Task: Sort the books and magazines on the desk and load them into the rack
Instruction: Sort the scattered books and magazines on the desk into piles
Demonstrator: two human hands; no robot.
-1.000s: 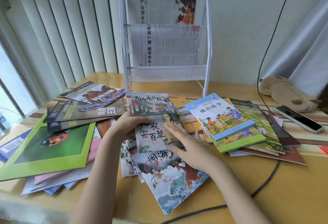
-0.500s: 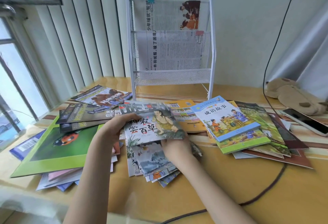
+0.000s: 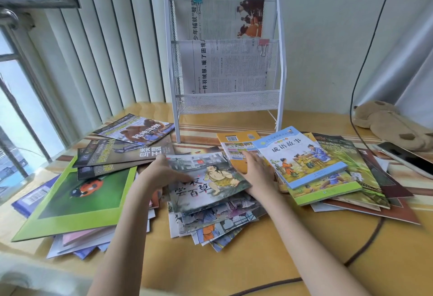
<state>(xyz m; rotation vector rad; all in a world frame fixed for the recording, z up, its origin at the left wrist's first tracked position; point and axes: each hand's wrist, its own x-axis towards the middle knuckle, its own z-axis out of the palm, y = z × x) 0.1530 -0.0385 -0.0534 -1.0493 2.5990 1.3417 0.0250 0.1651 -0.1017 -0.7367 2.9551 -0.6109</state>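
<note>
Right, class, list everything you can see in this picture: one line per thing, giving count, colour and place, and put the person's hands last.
Rack: one, white wire mesh, back of desk.
Newspapers: two, clipped, in the rack's upper pockets.
Desk: one, yellow-topped, under everything.
Left pile: several magazines, green ladybird cover on top.
Middle pile: several picture booklets, between the arms.
Top booklet: one, grey-green, atop middle pile.
Right pile: several books, pale blue cover uppermost.
Plush toy: one, tan, far right.
Phone: one, dark screen, right edge.
Cable: one, dark, across desk.
Left hand: holds the top booklet's left edge.
Right hand: at its right edge.
</note>
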